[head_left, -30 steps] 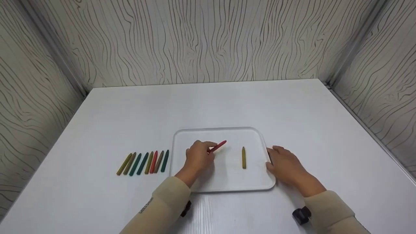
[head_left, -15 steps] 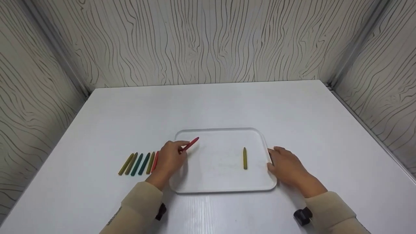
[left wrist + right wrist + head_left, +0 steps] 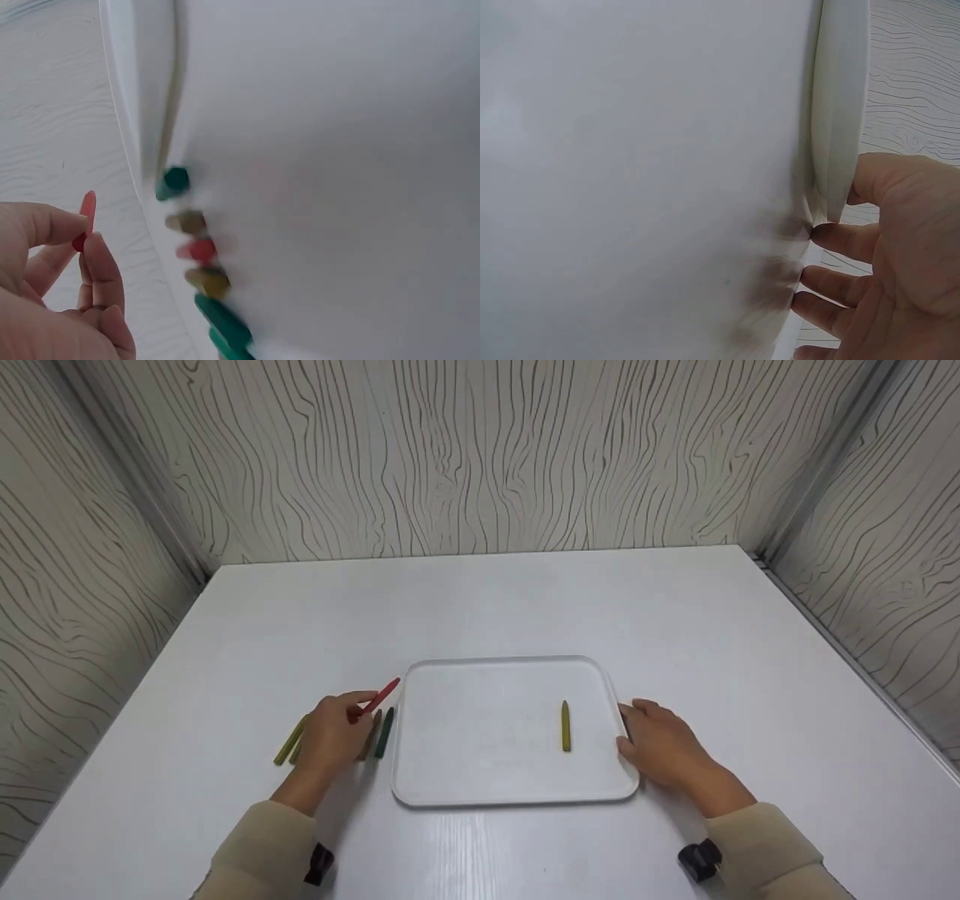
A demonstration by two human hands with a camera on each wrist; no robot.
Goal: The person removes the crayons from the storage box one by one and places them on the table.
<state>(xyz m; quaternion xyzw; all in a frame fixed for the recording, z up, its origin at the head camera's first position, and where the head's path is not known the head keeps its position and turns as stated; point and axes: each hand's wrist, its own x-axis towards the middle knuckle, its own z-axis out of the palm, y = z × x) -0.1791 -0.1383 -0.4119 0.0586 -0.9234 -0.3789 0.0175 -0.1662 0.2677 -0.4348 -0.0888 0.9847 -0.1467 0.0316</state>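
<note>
In the head view my left hand (image 3: 337, 735) pinches a red crayon (image 3: 385, 694) between thumb and fingers. Its tip points up and right, by the left rim of a white tray (image 3: 517, 802). Below that hand lies a row of crayons, partly hidden by it: an olive one (image 3: 289, 744) and a dark green one (image 3: 385, 733) show at the ends. The left wrist view shows another red crayon (image 3: 198, 250) within the row. My right hand (image 3: 660, 742) rests at the tray's right rim, thumb and fingertips touching there. An olive crayon (image 3: 565, 726) lies upright in view on the tray's right half.
The white table (image 3: 480, 607) extends behind and to both sides of the tray. Wood-patterned panels (image 3: 480, 457) stand along its back and sides. A black wrist camera (image 3: 699, 861) sits under the right sleeve, another black camera (image 3: 319, 864) at the left.
My left hand has moved left with the red crayon, from over the tray to over the crayon row. The right hand stays at the tray's right rim.
</note>
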